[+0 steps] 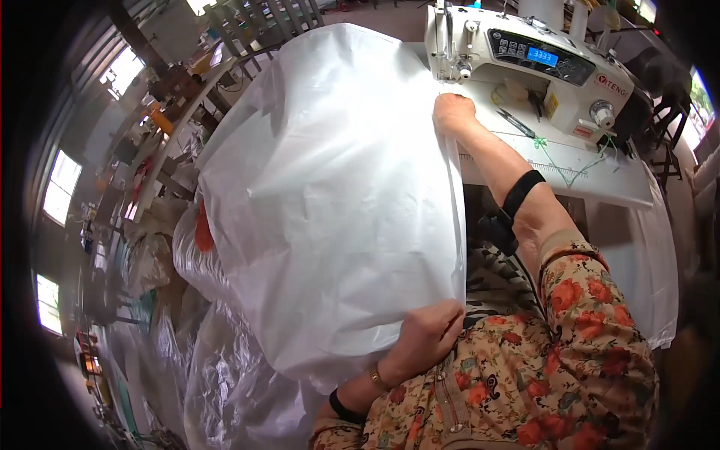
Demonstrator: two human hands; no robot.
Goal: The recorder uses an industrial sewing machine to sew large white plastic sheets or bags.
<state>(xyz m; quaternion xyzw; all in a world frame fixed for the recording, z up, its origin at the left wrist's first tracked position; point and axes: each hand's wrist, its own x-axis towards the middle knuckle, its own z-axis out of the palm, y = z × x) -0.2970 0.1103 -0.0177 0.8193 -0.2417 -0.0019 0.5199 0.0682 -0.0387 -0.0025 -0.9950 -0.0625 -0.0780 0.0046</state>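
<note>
A large white, glossy plastic-like sheet (337, 180) spreads in front of me, rumpled, its right edge running from the sewing machine (540, 60) down toward my lap. Closed near the needle area, my right hand (454, 112) pinches the far end of that edge, just below the machine's presser foot. Close to my body, my left hand (430, 330) is closed on the near end of the same edge. The stretch between the two hands looks fairly straight. Whether the far end lies under the presser foot cannot be made out.
Black thread snips (516, 122) and a loose green thread (559, 166) lie on the machine bed (600, 184). Crumpled clear plastic (225, 375) heaps at the lower left. Wooden chair slats (270, 22) stand behind the sheet. More white material hangs at the right.
</note>
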